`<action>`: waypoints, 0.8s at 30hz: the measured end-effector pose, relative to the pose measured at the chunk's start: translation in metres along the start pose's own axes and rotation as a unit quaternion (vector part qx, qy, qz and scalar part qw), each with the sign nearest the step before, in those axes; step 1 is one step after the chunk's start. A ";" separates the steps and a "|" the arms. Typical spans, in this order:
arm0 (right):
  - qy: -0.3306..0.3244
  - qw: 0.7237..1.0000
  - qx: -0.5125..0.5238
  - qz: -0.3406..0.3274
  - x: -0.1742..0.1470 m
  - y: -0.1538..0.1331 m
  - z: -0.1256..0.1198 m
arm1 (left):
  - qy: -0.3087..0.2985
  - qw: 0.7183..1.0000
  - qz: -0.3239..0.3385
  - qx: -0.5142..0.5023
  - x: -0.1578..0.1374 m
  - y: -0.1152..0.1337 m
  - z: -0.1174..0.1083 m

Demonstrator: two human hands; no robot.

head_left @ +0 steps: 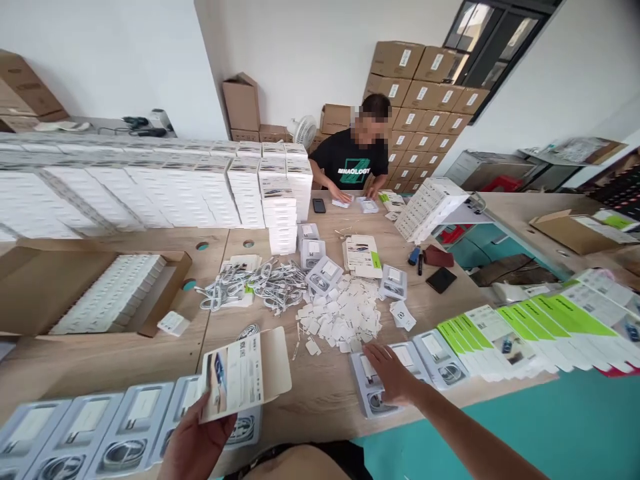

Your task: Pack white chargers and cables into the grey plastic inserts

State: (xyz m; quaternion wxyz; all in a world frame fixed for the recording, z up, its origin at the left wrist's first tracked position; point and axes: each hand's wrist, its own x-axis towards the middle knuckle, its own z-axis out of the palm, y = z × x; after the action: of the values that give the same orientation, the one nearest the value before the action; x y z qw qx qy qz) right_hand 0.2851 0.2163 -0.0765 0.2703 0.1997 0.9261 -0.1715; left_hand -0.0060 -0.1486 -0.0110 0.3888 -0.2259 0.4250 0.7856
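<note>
My left hand (203,427) is closed on a thin printed carton (233,373), which is tilted up with an end flap standing out to the right. Beyond the carton, plastic trays (133,423), each with a white charger and a coiled cable, stand in a row along the near left edge. My right hand (390,375) lies over another plastic tray (373,405), its fingers reaching to the far edge and its thumb near the coiled cable. More filled trays (440,360) adjoin it on the right. Past that hand spreads a heap of small white pieces (343,313).
A person (357,157) works across the table, both hands on small items. White boxes (175,193) form a long wall at left, behind an open cardboard box (170,293). Bundled cables (275,283) lie mid-table. Green-and-white cartons (525,327) overlap at right.
</note>
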 end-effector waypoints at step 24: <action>0.352 0.900 0.219 0.135 0.043 -0.177 -0.107 | -0.129 0.981 -0.095 0.112 -0.017 -0.008 0.001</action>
State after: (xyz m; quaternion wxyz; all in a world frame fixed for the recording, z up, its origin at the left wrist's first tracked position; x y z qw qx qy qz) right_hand 0.1240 0.1212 0.0215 -0.1037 0.4243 0.8642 -0.2499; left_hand 0.0108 -0.1525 -0.0025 0.5364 -0.1171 0.4328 0.7150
